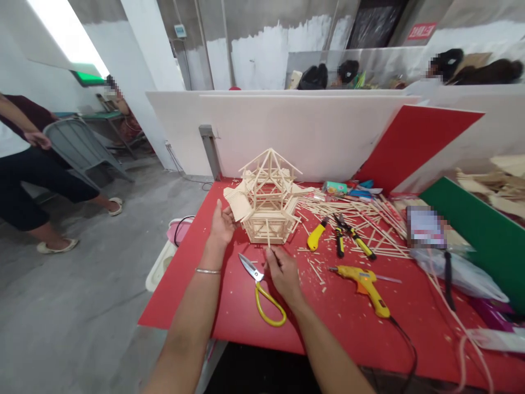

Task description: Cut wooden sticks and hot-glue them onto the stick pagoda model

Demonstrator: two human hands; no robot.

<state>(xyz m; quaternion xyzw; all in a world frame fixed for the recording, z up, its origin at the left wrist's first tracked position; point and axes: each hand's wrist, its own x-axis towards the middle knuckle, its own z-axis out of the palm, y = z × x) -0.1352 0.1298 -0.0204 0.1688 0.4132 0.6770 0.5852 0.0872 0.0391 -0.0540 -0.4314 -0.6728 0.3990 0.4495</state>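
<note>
A model pavilion of thin wooden sticks (pixel 270 200) stands upright on the red tabletop, its pointed roof frame at the top. Beside its left side is my left hand (pixel 222 224), fingers apart and palm turned toward the model; whether the fingertips touch it I cannot tell. My right hand (pixel 283 272) pinches the lower end of a thin wooden stick (pixel 268 234), which points up across the model's front. Between my forearms lie scissors with yellow handles (pixel 262 290), close to the right hand.
Right of the model lie a yellow cutter knife (pixel 316 236), pliers (pixel 361 242), loose sticks (pixel 369 219) and a corded yellow glue gun (pixel 367 282). White panels (pixel 307 131) rise behind the red table (pixel 241 317). A person (pixel 36 164) stands at the left near a grey chair (pixel 80 145).
</note>
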